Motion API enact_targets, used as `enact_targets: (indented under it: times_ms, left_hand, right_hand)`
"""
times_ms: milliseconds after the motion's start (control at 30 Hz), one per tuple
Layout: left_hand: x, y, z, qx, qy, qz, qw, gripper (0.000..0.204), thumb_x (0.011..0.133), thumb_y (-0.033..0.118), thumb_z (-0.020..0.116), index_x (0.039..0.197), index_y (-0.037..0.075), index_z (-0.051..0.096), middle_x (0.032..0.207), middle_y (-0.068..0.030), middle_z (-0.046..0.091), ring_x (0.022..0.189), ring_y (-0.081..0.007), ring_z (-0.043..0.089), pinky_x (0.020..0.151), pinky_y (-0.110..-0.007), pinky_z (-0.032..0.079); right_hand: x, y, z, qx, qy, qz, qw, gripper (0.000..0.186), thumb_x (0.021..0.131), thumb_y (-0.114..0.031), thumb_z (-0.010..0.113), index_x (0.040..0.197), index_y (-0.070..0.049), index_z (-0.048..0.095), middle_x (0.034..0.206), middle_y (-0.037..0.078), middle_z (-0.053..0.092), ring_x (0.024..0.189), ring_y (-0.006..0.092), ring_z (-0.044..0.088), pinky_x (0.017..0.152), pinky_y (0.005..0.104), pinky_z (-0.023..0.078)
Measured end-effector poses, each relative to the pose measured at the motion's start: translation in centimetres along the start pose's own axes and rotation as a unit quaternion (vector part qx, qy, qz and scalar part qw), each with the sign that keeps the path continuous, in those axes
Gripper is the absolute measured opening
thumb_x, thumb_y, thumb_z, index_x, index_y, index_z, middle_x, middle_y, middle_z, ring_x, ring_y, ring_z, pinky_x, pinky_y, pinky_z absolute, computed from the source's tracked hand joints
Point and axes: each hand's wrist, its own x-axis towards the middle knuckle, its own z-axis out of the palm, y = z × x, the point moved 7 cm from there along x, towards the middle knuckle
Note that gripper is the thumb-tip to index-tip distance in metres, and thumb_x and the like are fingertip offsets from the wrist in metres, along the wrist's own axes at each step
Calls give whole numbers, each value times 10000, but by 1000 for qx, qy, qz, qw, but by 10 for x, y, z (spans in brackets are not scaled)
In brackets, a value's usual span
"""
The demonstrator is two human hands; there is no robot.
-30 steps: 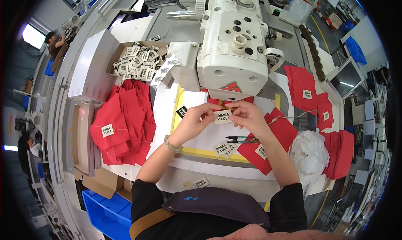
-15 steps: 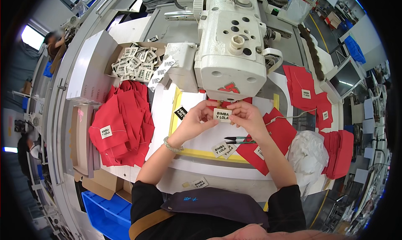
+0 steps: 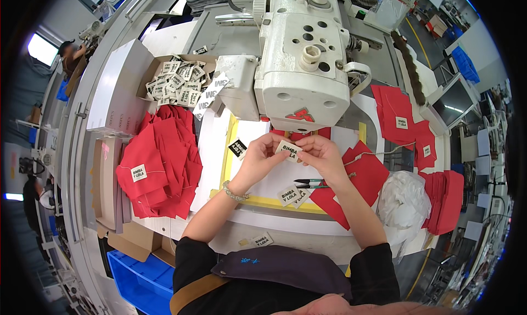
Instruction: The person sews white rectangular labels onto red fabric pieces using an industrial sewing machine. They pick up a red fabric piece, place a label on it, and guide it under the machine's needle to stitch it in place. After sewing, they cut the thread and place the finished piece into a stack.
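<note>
Left hand (image 3: pixel 263 157): thumb and fingers pinched on the left side of a cream label (image 3: pixel 287 148).
Right hand (image 3: pixel 320 153): thumb and fingers pinched on its right side.
Cream label: tilted, between both hands, in front of a white sewing machine (image 3: pixel 303 92).
Green-and-black tool (image 3: pixel 315 181): near the right hand.
Red cloth heap (image 3: pixel 159 161): at left, beside an open box (image 3: pixel 195 58) of labels (image 3: pixel 177 85).

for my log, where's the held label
Head view, centre: the label is held between left hand and right hand, in front of the sewing machine.
</note>
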Motion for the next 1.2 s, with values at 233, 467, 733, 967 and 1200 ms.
enact_targets:
  times_ms: [233,467,733,967,1200]
  left_hand:
    - [-4,8,-2,-7,39,47,998,262,838,11,702,1074,-3,589,825,12,632,724,-29,550,638,-176,429]
    - [-15,33,15,184,-8,65,981,362,763,57,782,1065,35,584,734,43,593,700,-40,521,657,-216,385]
    - [-23,25,12,98,39,96,990,156,749,99,807,790,57,663,712,37,635,662,-58,528,639,-229,386]
    - [-31,39,21,41,72,146,986,138,740,80,815,725,40,683,733,-6,649,697,-79,553,653,-243,420]
    - [-37,43,27,34,64,158,985,128,732,-42,782,766,-5,664,782,-65,657,733,-126,598,676,-247,470]
  right_hand:
    - [-5,7,5,-58,-47,28,997,228,847,-36,686,1062,16,632,903,73,682,752,98,641,666,226,493]
    - [-17,-19,10,-134,-7,-87,987,149,860,-61,694,993,-2,666,931,51,681,824,98,632,721,246,497]
    - [-47,-20,12,25,111,-130,985,117,844,26,694,954,13,658,929,66,679,852,110,641,772,255,508]
    - [-60,-17,15,25,133,-154,979,128,839,47,687,961,24,653,924,72,680,852,110,643,772,247,513]
    - [-72,-26,21,-16,182,-198,963,134,828,52,697,955,24,666,917,90,709,804,106,653,730,233,518]
